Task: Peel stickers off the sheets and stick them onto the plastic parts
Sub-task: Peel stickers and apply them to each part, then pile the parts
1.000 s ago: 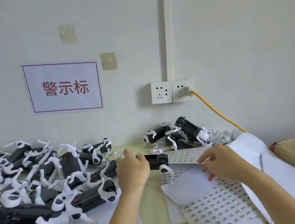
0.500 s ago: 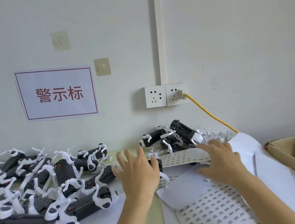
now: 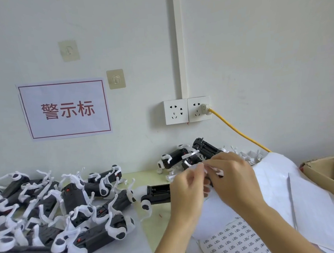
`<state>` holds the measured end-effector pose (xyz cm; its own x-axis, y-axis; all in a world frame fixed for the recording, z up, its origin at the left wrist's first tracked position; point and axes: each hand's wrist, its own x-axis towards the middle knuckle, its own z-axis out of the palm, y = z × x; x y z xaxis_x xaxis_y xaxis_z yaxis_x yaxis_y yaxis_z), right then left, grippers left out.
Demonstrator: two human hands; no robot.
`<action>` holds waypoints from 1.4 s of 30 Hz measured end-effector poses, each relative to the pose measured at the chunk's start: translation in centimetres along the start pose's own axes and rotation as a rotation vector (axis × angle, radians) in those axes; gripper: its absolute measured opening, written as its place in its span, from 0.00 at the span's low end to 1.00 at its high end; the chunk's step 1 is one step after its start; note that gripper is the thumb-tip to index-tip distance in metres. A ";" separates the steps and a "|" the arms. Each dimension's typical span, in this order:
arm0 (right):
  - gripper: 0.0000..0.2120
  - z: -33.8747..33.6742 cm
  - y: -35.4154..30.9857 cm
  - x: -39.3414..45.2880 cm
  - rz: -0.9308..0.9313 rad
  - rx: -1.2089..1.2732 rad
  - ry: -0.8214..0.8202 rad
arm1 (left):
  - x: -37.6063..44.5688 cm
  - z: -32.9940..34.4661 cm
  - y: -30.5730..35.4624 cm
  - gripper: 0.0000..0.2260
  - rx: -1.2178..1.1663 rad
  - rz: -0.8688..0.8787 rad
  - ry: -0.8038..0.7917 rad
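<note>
Against the pale wall with its red-lettered sign (image 3: 65, 110) and double socket (image 3: 187, 110), our worktop (image 3: 144, 176) is crowded. Black-and-white plastic parts (image 3: 72, 201) lie heaped on the left, a smaller cluster (image 3: 196, 154) sits by the wall, and one part (image 3: 157, 194) lies alone just left of our hands. A printed sticker sheet (image 3: 233, 241) lies low in view, partly under loose white paper (image 3: 286, 184). We hold our left hand (image 3: 187, 190) and right hand (image 3: 234, 179) close together above the worktop, fingers curled and pinching a small white piece (image 3: 200, 166) between them; blur keeps us from telling whether it is a sticker or a strip of backing. We judge the risks as these: the sticker could tear or curl onto itself if we pull fast, cling to a fingertip, or land crooked on the part. The loose paper could also slide over the sheet.
</note>
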<state>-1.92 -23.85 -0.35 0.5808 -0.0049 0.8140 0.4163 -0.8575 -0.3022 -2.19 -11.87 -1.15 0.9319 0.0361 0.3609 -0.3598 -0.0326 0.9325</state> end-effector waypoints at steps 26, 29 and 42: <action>0.16 -0.8 -0.4 0.5 0.588 0.805 -0.317 | 0.5 -1.9 0.4 0.11 -0.151 -0.013 -0.009; 0.05 -1.4 -0.6 0.8 0.699 1.002 -0.365 | 0.3 -1.9 0.7 0.11 -0.120 0.022 -0.066; 0.05 -0.7 -0.6 0.5 0.768 1.046 -0.342 | 0.4 -2.0 0.0 0.04 -0.010 0.102 -0.065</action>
<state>-2.35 -23.72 0.55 0.9876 -0.0446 0.1504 0.1542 0.0987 -0.9831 -1.86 -9.82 -0.98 0.8913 -0.0316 0.4522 -0.4530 -0.0229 0.8912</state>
